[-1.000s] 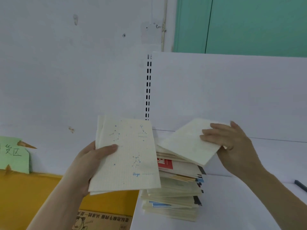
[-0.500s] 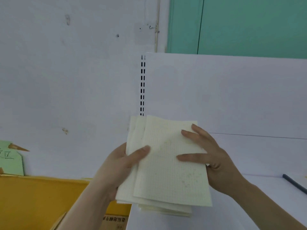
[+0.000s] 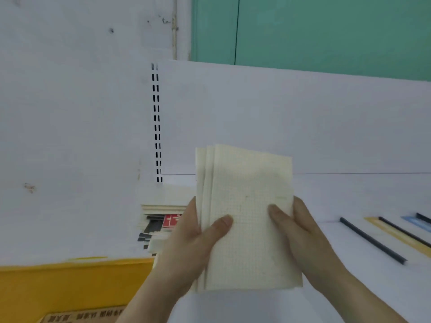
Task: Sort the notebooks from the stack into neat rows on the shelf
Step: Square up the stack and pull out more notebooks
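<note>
**Holding a bundle of grid notebooks in both hands above the shelf**

Gripping from either side, the two hands hold a small bundle of cream grid-paper notebooks (image 3: 247, 217) upright in front of the white shelf back panel (image 3: 303, 117). The left hand (image 3: 186, 248) clasps the bundle's left edge, its thumb laid across the front cover and its fingers hidden behind. The right hand (image 3: 300, 231) clasps the right edge in the same way, thumb on the cover, fingers out of sight at the back. At least three covers show, fanned slightly at the upper left so their edges step sideways.

Behind and to the left of the bundle, partly hidden by the left hand, sits the stack of notebooks (image 3: 161, 220) on the white shelf surface (image 3: 338, 287); cream edges lie on top, with a red-and-black cover below them. To the right, well apart from the hands, thin dark strips (image 3: 373, 241) lie on the shelf, alongside a yellow-edged item and a blue-edged one I cannot identify. A slotted upright (image 3: 156, 122) runs up the panel's left edge. A yellow bin (image 3: 70, 290) stands at lower left, and green panelling (image 3: 326, 31) fills the upper right.
</note>
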`<state>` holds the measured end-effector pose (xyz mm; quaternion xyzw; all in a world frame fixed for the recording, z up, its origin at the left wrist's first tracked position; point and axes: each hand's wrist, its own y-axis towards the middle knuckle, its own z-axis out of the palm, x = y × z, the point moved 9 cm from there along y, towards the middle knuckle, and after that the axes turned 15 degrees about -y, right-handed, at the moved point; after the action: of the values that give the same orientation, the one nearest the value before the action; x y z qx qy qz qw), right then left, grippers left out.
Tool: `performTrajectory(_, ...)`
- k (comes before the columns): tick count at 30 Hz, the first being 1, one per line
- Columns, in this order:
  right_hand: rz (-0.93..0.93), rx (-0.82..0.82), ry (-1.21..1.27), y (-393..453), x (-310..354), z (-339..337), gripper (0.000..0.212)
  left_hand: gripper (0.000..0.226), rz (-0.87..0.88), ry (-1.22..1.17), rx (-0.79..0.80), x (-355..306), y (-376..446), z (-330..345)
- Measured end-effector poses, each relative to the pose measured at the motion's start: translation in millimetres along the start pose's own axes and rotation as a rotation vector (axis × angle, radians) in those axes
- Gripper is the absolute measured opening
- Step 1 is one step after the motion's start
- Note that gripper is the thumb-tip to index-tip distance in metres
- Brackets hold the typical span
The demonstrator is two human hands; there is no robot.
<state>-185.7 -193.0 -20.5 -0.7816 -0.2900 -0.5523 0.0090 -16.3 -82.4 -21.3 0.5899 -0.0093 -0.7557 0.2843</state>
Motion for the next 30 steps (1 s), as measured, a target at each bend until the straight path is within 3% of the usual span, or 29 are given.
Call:
performTrajectory(3,0.015,-0.151,-0.016,-11,-15,-34,0.029,0.042,0.012,0.025,0.060,20,6,26)
performTrajectory(12,-0.003,-0.366,-0.027,-43,-63,-120,0.028,0.051,-0.152,0.029,0.214,86,14,110)
performTrajectory(18,-0.043,-0.394,-0.068,-48,-111,-170,0.039,0.038,-0.362,0.101,0.296,139,10,174)
performTrajectory(22,-0.085,-0.309,-0.118,-41,-142,-192,0.033,0.038,-0.407,0.062,0.113,169,9,205)
performTrajectory(27,-0.063,-0.091,-0.072,-26,-173,-195,0.033,0.047,-0.303,0.059,-0.234,182,16,208)
performTrajectory(30,-0.029,0.042,-0.144,-23,-191,-189,0.032,0.046,-0.311,0.133,-0.294,191,4,206)
